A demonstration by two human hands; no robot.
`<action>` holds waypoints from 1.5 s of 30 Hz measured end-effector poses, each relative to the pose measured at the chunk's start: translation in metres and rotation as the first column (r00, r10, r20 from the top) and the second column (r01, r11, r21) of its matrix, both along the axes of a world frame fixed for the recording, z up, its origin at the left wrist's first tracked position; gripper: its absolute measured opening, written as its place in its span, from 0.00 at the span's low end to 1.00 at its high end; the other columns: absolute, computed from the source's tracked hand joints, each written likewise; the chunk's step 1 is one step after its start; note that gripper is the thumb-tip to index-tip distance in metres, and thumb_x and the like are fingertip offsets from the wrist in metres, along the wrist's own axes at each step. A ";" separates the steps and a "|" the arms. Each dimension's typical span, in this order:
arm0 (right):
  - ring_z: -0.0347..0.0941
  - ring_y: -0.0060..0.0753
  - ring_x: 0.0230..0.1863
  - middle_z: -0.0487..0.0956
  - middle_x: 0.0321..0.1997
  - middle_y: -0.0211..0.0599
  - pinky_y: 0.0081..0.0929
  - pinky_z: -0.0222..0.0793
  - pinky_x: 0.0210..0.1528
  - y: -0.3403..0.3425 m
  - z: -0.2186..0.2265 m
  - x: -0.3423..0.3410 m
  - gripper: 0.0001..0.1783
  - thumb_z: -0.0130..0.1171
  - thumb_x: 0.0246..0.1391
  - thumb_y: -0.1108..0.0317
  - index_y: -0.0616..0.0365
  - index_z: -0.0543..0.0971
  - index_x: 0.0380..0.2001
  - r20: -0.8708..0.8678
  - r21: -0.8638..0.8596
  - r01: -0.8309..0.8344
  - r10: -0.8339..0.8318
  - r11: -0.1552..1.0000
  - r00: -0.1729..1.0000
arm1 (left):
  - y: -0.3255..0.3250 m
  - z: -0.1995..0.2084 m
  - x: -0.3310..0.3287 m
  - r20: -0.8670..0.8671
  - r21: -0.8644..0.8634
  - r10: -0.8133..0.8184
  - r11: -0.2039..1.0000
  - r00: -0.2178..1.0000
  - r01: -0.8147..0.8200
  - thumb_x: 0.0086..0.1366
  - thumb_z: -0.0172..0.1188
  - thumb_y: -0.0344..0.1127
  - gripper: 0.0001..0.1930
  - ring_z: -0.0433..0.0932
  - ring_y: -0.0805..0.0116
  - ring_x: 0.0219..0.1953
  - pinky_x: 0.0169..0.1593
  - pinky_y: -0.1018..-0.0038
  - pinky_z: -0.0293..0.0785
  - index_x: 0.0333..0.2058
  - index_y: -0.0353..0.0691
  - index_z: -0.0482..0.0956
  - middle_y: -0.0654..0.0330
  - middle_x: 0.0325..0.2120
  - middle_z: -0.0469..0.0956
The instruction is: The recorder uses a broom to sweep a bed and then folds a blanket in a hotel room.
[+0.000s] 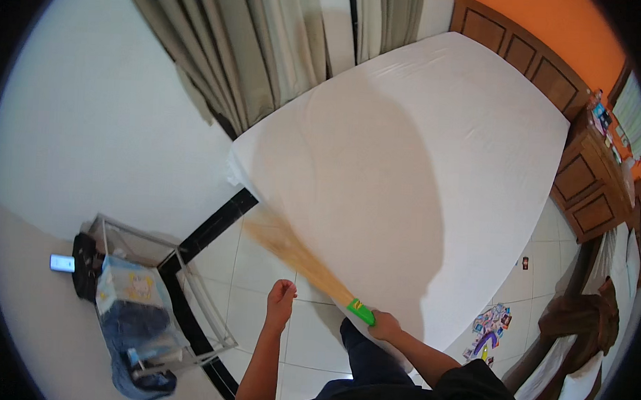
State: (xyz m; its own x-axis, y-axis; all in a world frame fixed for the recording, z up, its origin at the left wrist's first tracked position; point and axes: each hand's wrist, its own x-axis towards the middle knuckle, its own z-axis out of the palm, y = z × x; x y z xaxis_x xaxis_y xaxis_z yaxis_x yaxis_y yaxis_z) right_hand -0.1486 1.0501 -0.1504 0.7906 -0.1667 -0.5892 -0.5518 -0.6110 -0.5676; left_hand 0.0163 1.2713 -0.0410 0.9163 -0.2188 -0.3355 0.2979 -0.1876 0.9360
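The right hand [384, 325] has its grip wrapped round the broom [315, 270], bristles [279, 242] toward ten o'clock by the bed [488, 129]; too wide a swing could clip the loosely curled left hand [281, 302] at nine.

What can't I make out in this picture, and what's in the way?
All in the head view:
Broom tips: blurred, apparently by motion.
Right hand, palm side: hidden by the hand's back.
Left hand, inside: hidden by its own curl.
Small items on the dresser: too small.
Space below the mattress: hidden by it.
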 end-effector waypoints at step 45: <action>0.69 0.53 0.35 0.74 0.30 0.51 0.44 0.65 0.39 0.064 0.048 0.346 0.14 0.50 0.34 0.67 0.59 0.70 0.30 0.002 -0.153 0.255 -0.258 0.955 0.966 | 0.073 -0.019 0.430 0.219 0.100 -0.128 0.989 0.967 0.109 0.56 0.53 0.31 0.04 0.63 0.82 0.22 0.26 0.84 0.60 0.26 0.38 0.68 0.69 0.18 0.66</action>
